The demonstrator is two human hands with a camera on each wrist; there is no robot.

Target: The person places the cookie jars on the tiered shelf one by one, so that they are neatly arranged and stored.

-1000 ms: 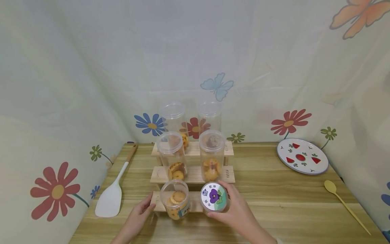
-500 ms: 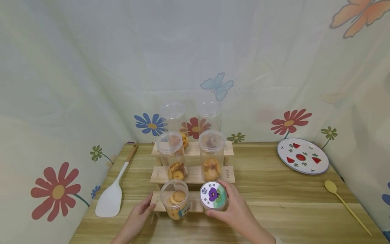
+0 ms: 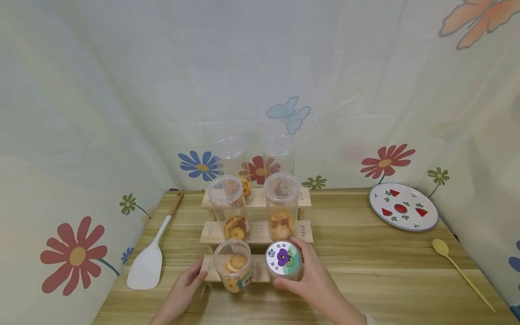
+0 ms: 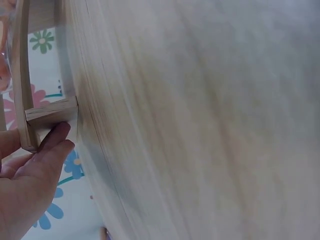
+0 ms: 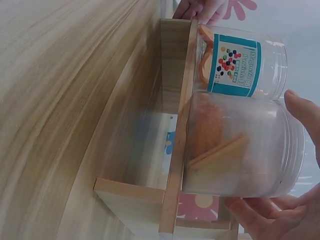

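Note:
My right hand [image 3: 314, 282] grips a short clear jar [image 5: 240, 150] by its sides, near the lid. In the head view its round lid [image 3: 283, 258] shows a purple flower. Wedge-shaped and round cookies show through its wall, and its base is right at the board of the lowest shelf. To its left on that shelf stands another short jar [image 3: 233, 268] of round cookies with a teal label. My left hand [image 3: 184, 285] holds the left end of the wooden tiered rack [image 4: 52, 114], fingers under the board and thumb partly hidden.
Two tall clear jars, one at left [image 3: 228, 207] and one at right [image 3: 282, 207], stand on the middle tier, with two more behind. A white spatula [image 3: 147, 264] lies left. At right are a patterned plate [image 3: 404, 207] and a yellow spoon [image 3: 461, 271].
The jar in my right hand has shifted slightly left and away from me, and more of its side now shows below the lid. My left hand stays put on the rack.

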